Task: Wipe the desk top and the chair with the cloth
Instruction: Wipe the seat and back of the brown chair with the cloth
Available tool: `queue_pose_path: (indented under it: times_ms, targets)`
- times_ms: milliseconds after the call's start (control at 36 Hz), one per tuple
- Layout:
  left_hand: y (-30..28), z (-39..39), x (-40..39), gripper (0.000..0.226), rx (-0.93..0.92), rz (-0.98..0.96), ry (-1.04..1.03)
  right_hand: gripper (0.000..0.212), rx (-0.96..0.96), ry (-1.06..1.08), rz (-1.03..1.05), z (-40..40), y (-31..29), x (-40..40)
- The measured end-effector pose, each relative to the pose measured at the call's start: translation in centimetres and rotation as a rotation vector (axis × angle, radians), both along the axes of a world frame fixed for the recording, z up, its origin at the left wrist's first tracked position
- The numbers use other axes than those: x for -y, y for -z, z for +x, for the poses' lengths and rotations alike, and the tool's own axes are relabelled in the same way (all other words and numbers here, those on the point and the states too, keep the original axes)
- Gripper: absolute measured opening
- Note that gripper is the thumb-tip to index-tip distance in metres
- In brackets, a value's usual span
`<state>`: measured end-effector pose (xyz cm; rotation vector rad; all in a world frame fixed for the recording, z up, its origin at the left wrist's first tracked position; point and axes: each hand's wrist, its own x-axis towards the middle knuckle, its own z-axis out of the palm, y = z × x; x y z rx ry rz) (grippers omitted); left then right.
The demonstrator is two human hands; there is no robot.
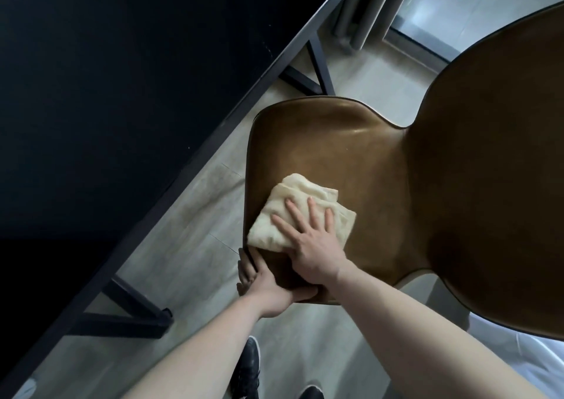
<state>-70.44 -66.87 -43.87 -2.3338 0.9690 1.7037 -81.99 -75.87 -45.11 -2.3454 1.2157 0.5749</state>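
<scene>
No readable text, label or number shows anywhere.

Both bare forearms reach forward and down. The right hand (314, 246) lies flat, fingers straight and spread. The left hand (268, 289) sits lower, thumb extended, fingers curled under an edge.

Cream cloth (293, 212), brown chair (351, 154), black desk top (106, 78), pale grey floor (189, 231).
</scene>
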Motion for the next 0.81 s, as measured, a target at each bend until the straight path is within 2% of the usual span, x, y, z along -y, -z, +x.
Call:
queue_pose_path:
  times_ms: [278,472,583,694,806]
  targets:
    - [0.6,0.3,0.1,0.164,-0.038,0.022,0.064,0.07,-0.131,0.435,-0.003,-9.7,-0.5,7.2]
    - [0.9,0.3,0.1,0.169,0.008,0.03,0.069,0.079,-0.045,0.541,-0.01,-6.4,0.3,6.6]
    - [1.1,0.4,0.5,0.17,0.006,0.051,0.076,0.077,0.018,0.329,-0.03,-3.3,1.0,7.0]
    - [1.1,0.5,0.8,0.174,-0.001,0.07,0.063,0.074,0.08,-0.045,-0.074,0.2,1.2,7.6]
    - [1.0,0.2,1.0,0.176,0.01,0.097,0.062,0.073,0.11,-0.404,-0.012,3.9,1.7,9.0]
